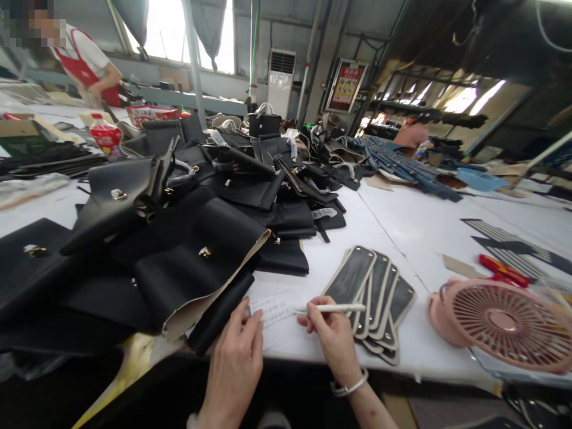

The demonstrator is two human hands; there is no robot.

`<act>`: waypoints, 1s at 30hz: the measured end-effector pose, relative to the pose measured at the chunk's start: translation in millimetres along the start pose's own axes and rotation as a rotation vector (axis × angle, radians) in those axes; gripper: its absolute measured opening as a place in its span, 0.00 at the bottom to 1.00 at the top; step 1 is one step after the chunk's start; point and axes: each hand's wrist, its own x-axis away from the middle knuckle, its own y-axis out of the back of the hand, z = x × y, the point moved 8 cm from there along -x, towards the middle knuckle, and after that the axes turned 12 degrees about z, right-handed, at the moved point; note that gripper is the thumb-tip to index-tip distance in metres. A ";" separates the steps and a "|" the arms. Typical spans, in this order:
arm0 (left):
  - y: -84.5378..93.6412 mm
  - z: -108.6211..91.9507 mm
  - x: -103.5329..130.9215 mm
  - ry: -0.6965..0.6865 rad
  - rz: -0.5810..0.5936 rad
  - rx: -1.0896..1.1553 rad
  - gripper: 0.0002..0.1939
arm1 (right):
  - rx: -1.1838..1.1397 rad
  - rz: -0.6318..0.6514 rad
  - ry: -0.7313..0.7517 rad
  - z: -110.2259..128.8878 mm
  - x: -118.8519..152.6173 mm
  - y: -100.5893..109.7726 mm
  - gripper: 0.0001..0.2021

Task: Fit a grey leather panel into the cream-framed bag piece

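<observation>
My right hand [333, 336] grips a slim white pen [342, 308] between thumb and fingers, its tip pointing left over handwritten lines [272, 313] on a white surface. Whether those lines are on a paper slip or the tabletop itself, I cannot tell. My left hand [236, 357] rests palm down at their left end, holding nothing, fingers extended and slightly bent. Close to its left lies a black leather bag panel [201, 262] with a gold clasp. Just right of my right hand, dark oblong pieces with pale edges [357, 268] are fanned out in a stack.
A heap of black bags [250, 179] covers the table's left and middle. To the right stand a pink fan [507, 322] and red-and-yellow scissors [504, 271]. Striped strips [513, 238] lie behind them. A person in a red apron [89, 65] is at the far left.
</observation>
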 end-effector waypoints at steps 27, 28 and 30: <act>-54.4 -39.9 -1.0 -0.197 -0.212 0.127 0.16 | 0.714 -0.012 0.304 11.9 6.1 -2.9 0.07; -55.0 -39.9 -1.0 -0.195 -0.218 0.122 0.16 | 0.717 -0.007 0.307 11.6 5.6 -3.2 0.07; -56.3 -40.0 -0.7 -0.196 -0.228 0.110 0.16 | 0.731 0.010 0.322 11.7 5.3 -4.6 0.06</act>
